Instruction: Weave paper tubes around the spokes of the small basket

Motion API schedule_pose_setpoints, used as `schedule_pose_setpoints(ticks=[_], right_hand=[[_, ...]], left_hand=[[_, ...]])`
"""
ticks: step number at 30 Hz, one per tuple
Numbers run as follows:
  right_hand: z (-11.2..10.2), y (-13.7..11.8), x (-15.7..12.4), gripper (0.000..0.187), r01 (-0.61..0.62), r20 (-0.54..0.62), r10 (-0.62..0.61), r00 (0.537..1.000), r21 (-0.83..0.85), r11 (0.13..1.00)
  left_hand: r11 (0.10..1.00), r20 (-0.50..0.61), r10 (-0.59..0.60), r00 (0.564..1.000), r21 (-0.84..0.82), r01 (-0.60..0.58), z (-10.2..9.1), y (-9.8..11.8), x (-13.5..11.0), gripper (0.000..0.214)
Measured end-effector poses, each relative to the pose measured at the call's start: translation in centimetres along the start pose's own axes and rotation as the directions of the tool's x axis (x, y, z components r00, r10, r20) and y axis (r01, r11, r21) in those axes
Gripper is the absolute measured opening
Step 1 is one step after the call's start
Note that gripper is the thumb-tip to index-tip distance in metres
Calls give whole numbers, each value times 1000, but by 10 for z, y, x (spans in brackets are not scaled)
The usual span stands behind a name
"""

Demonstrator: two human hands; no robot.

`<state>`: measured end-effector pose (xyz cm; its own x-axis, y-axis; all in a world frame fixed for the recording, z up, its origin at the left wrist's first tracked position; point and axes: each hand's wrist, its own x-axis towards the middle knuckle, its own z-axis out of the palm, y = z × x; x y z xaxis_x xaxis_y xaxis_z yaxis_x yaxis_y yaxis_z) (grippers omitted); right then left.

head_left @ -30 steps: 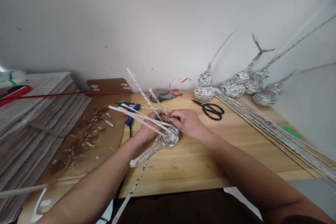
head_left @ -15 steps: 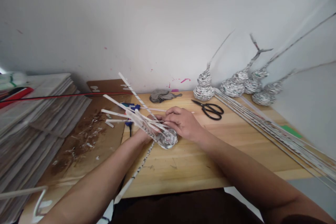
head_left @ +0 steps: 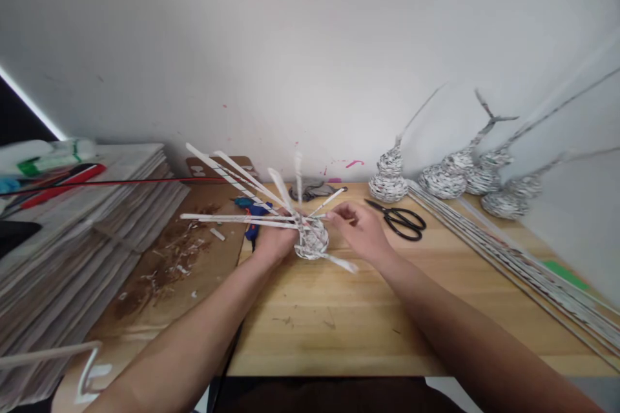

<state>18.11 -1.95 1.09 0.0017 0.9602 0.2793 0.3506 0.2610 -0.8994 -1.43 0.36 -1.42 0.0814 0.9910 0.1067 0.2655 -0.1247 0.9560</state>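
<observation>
A small woven ball of rolled newspaper tubes (head_left: 312, 240) rests on the wooden table (head_left: 368, 310), with several loose tube ends fanning up and to the left. My left hand (head_left: 274, 242) grips the ball from its left side. My right hand (head_left: 358, 229) is just right of it, fingertips pinching one thin paper tube (head_left: 328, 202) that sticks out of the top. Another flattened tube end lies pointing toward me below my right hand.
Black scissors (head_left: 400, 219) lie right of my hand. Several finished woven paper shapes (head_left: 387, 174) stand by the wall. A bundle of long paper tubes (head_left: 513, 258) runs along the right edge. A blue glue gun (head_left: 252, 216), grey rag and stacked cardboard (head_left: 72, 232) are on the left.
The woven ball has been turned, so its loose tubes now fan upward and leftward. My right hand has come off the top of the ball and pinches one tube.
</observation>
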Motion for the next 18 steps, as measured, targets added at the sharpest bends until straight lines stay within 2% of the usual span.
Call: schedule_pose_setpoints(ticks=[2, 4, 8, 13, 18], right_hand=[[6, 4, -2, 22, -60, 95, 57, 994, 39, 997], [10, 5, -4, 18, -77, 118, 67, 991, 86, 993], [12, 5, -9, 12, -6, 123, 3, 992, 24, 1000], [9, 3, -8, 10, 29, 115, -25, 993, -40, 999], [3, 0, -4, 15, 72, 153, -54, 987, -111, 991]], left_hand=[[999, 39, 33, 999, 0, -33, 0, 3, -1, 16], [999, 76, 34, 997, -4, -33, 1, 7, -2, 10], [1000, 82, -7, 997, 31, 4, 6, 12, -5, 8], [993, 120, -43, 992, -104, 56, 10, 11, -7, 18], [999, 119, -44, 992, -11, 46, 8, 16, -8, 14]])
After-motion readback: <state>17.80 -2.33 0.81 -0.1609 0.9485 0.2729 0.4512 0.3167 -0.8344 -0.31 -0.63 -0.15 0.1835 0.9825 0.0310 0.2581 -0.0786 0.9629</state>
